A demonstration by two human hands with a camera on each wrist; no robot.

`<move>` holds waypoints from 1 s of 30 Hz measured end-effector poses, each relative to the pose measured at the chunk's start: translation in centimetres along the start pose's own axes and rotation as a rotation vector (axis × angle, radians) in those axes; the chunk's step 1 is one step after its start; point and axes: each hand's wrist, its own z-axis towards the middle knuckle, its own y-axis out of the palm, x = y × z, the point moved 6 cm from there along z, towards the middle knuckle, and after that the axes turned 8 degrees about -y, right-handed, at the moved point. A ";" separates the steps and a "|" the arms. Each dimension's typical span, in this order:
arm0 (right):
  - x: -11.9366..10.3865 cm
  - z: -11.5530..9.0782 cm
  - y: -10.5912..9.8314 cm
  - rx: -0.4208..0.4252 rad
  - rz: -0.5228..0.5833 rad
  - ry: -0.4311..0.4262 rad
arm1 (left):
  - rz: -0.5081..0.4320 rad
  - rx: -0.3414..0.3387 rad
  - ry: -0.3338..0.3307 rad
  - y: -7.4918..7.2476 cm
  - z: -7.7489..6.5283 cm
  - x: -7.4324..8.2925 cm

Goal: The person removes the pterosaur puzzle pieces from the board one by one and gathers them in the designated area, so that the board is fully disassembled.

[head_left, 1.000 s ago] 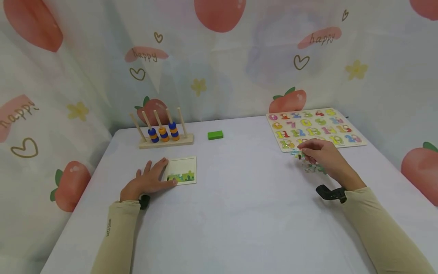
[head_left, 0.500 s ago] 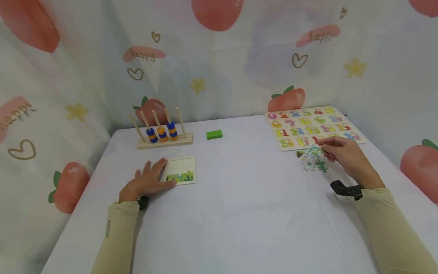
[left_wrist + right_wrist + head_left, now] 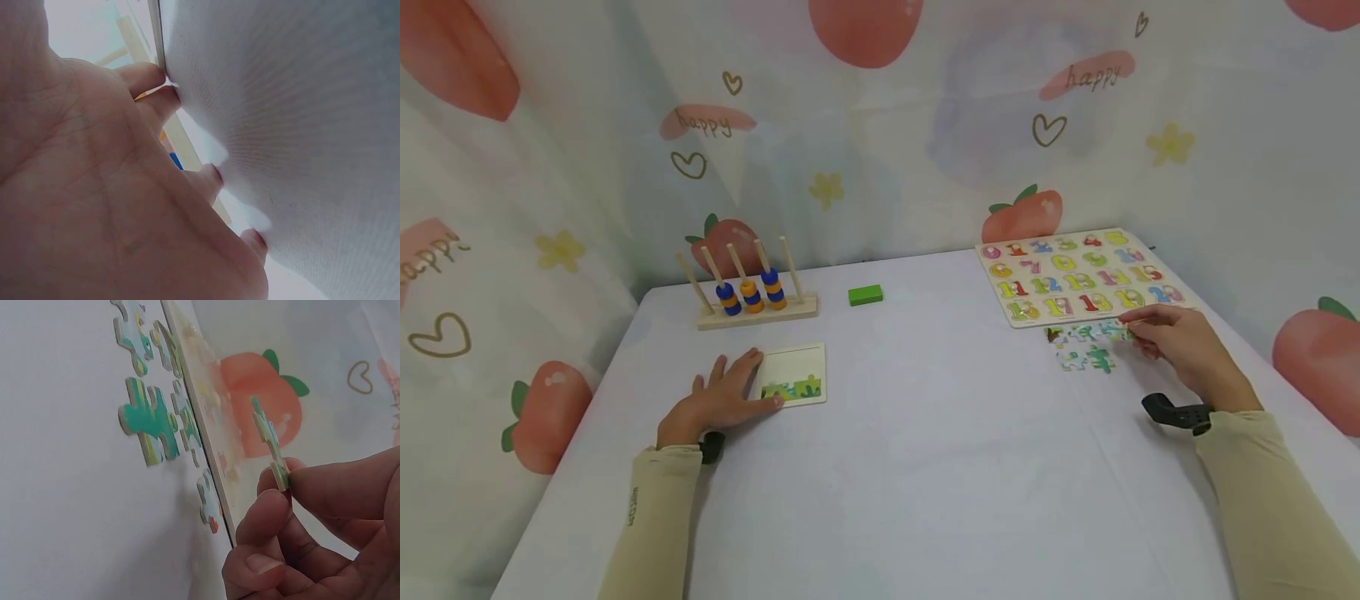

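Observation:
My left hand [image 3: 718, 400] rests spread at the left side of a small wooden jigsaw tray [image 3: 793, 360], thumb on its near edge and a fingertip at its upper left corner. Green fitted pieces fill the tray's lower strip. The left wrist view shows the palm with fingertips down on the white cloth. In the right wrist view my right hand [image 3: 325, 512] pinches a jigsaw piece [image 3: 270, 437] between thumb and fingers, held edge-on above the table. Several loose pieces lie flat beside it, among them a green one [image 3: 150, 422].
A wooden number puzzle board [image 3: 1078, 279] lies at the back right, just beyond the loose pieces. At the back left stands a bead abacus [image 3: 756, 312] with upright pegs. A green block [image 3: 865, 295] lies right of it. A patterned curtain [image 3: 880, 150] hangs behind the table.
My right hand has moved right along the loose pieces, leaving more of them visible. My left hand stays at the tray. The head view has shifted slightly.

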 end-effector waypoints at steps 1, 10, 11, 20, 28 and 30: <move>0.2 0.0 -0.1 0.002 -0.008 0.003 | -0.005 0.000 0.002 0.0 0.0 0.0; 1.7 -0.5 -0.8 -0.052 -0.124 0.066 | 0.007 -0.007 -0.001 0.1 0.1 -0.2; 1.9 -0.5 -0.9 -0.061 -0.132 0.073 | 0.008 -0.006 0.000 0.1 0.2 -0.3; 2.2 -0.5 -1.1 -0.102 -0.167 0.069 | 0.001 -0.006 0.006 0.0 -0.1 0.0; 2.2 -0.4 -1.0 -0.127 -0.230 0.063 | -0.027 0.008 0.017 -0.2 -0.2 0.0; 2.1 -0.4 -1.0 -0.127 -0.244 0.060 | -0.029 0.014 0.016 -0.2 -0.3 -0.1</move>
